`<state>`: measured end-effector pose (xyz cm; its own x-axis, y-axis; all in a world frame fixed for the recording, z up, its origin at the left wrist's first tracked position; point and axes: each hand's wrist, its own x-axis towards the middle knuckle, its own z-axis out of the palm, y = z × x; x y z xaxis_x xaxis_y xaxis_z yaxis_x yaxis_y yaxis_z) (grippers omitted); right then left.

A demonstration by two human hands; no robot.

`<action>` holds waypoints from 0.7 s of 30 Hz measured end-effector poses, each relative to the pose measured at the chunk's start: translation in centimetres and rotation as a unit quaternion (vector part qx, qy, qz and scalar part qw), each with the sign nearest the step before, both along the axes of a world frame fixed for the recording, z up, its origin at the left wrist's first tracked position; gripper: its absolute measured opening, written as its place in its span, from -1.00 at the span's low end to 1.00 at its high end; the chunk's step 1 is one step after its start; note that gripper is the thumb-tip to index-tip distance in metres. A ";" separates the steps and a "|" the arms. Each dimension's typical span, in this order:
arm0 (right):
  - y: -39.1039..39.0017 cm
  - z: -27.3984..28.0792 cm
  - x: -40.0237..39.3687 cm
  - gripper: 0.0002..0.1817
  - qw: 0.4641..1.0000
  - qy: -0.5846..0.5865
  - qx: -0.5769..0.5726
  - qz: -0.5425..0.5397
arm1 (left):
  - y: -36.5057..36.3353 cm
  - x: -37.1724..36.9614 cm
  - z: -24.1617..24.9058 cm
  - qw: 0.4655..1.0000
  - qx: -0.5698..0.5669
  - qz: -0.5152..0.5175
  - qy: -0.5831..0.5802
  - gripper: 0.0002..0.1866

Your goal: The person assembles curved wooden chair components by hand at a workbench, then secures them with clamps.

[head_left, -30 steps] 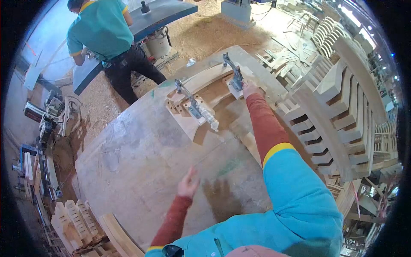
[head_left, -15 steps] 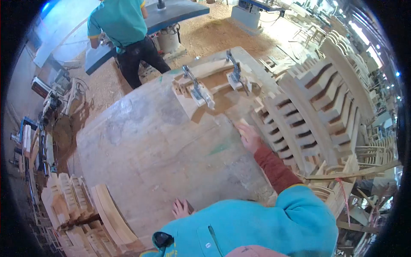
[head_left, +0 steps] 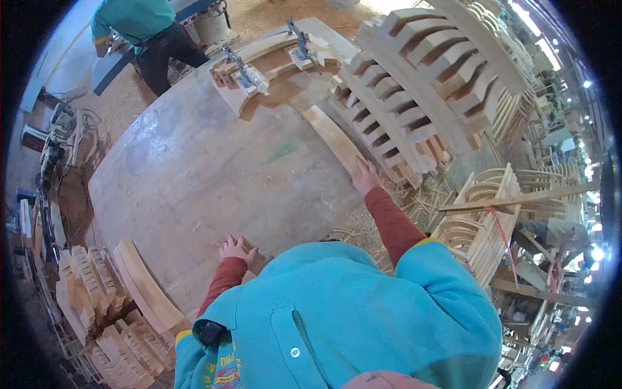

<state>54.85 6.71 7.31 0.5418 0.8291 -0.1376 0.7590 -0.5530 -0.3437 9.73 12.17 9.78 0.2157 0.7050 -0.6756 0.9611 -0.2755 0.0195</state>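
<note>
My right hand (head_left: 367, 177) grips the near end of a curved wooden piece (head_left: 334, 141), which lies along the right side of the worktable (head_left: 194, 188). Its far end points toward a wooden jig (head_left: 236, 98) with two metal toggle clamps at the table's far edge. Near my body, my left hand (head_left: 236, 249) rests on the tabletop with fingers spread, holding nothing.
Stacks of curved wooden parts (head_left: 414, 97) stand along the right. Another curved piece (head_left: 144, 285) lies at the left edge beside stacked slats (head_left: 97, 285). A co-worker (head_left: 139, 32) stands beyond the table at upper left. Wood scraps lie right of my body.
The view has shifted, so the table sits further up and left. My right hand has come back toward my body, and the curved piece now shows along the table. My left hand shows more fully.
</note>
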 end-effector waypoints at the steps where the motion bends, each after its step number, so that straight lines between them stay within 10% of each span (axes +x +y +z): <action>1: 0.1 -0.1 0.0 -0.10 1.000 0.011 0.011 0.011 | 0.2 0.3 0.6 1.000 -0.010 -0.003 0.014 -0.13; 15: 2.9 -1.5 -0.3 -0.39 0.970 -0.132 0.143 0.143 | 1.2 1.3 2.5 0.997 -0.040 -0.027 0.055 -0.31; 18: 3.8 -1.4 -0.8 -0.48 0.970 0.204 0.133 -0.007 | 1.8 0.6 -0.7 0.995 -0.081 0.026 0.042 -0.42; 20: 3.5 -3.5 -0.8 -0.38 0.943 -0.241 0.162 0.163 | 2.1 0.4 -0.3 0.997 -0.059 0.040 0.025 -0.40; 21: 2.7 -3.7 -0.9 -0.29 0.960 -0.233 0.091 0.124 | 1.2 0.3 -1.5 0.999 -0.031 0.013 0.016 -0.35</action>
<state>53.93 9.38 3.65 0.2926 0.9279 0.2309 0.9543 -0.2986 -0.0093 10.02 13.34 8.26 0.1745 0.6662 -0.7251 0.9684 -0.2492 0.0041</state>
